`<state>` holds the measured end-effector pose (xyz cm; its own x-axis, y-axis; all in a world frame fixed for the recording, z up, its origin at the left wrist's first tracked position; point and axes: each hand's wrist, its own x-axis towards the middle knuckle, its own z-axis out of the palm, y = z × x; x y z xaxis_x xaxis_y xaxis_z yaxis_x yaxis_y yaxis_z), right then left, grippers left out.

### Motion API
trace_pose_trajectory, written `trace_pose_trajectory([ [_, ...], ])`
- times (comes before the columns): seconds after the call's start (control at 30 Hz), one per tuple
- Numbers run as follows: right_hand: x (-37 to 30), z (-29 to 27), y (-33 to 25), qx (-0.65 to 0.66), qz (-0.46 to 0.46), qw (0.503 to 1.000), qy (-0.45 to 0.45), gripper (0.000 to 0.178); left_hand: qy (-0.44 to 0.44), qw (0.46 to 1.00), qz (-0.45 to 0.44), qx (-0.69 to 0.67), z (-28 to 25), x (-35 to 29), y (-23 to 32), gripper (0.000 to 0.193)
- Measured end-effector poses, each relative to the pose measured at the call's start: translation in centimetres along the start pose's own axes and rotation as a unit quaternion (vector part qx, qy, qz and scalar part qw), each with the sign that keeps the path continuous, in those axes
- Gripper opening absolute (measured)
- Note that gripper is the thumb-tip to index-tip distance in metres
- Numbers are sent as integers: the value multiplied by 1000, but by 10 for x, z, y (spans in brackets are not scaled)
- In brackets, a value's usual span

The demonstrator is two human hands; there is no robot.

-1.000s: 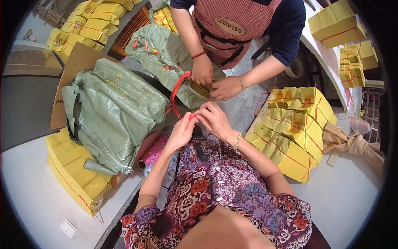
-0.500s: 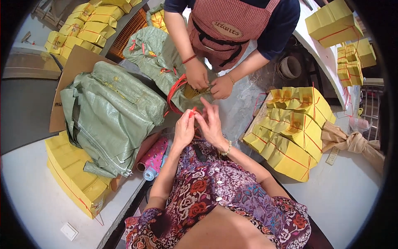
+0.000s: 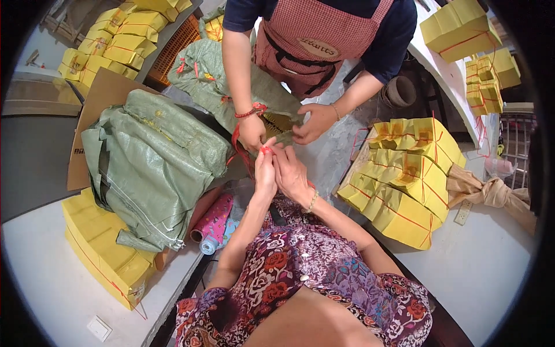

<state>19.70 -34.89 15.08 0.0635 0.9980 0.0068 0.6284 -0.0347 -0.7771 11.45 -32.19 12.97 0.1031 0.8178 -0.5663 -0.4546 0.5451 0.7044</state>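
Note:
My left hand (image 3: 265, 175) and my right hand (image 3: 291, 174) meet in the middle, fingers pinched together on a red plastic strip (image 3: 266, 150). A bit of red shows between the fingertips, and more red strip hangs near my wrists. Just beyond lies a green woven sack (image 3: 199, 69) with its mouth partly open and something yellow inside. A co-worker's hand (image 3: 252, 133) almost touches my fingertips, with red strips at that wrist. The co-worker's other hand (image 3: 315, 122) is at the right side of the sack's mouth.
Beside me on the left, another green woven sack (image 3: 156, 156) lies in a cardboard box (image 3: 95, 124), with yellow paper bundles (image 3: 101, 243) below. Pink patterned rolls (image 3: 215, 215) stand near it. Red-tied yellow bundles (image 3: 404, 179) fill the right side. An orange crate (image 3: 176, 49) is farther off.
My right hand has closed in against my left at the red strip. The co-worker's left-side hand moved nearer to my fingers; the other moved right and opened. Red strips now lie at the co-worker's wrist.

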Motion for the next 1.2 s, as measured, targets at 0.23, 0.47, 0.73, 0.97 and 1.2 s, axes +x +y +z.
trace_pose_trajectory([
  [0.23, -20, 7, 29, -133, -8, 986, -96, 24, -36, 987, -108, -115, -8, -3, -22, 37],
  [0.47, -22, 12, 32, 19, 13, 999, -46, 22, 11, 998, -46, -43, -14, 1, -41, 24],
  [0.73, -33, 9, 30, 185, 114, 975, -49, 24, 65, 995, -60, -36, -11, -2, -48, 19],
  [0.97, -23, 14, 32, 66, 104, 975, -183, 29, 29, 996, -82, 18, -25, 6, -34, 20],
  [1.2, -18, 24, 36, 170, 187, 959, -125, 24, -38, 984, -175, -17, -37, -3, -22, 28],
])
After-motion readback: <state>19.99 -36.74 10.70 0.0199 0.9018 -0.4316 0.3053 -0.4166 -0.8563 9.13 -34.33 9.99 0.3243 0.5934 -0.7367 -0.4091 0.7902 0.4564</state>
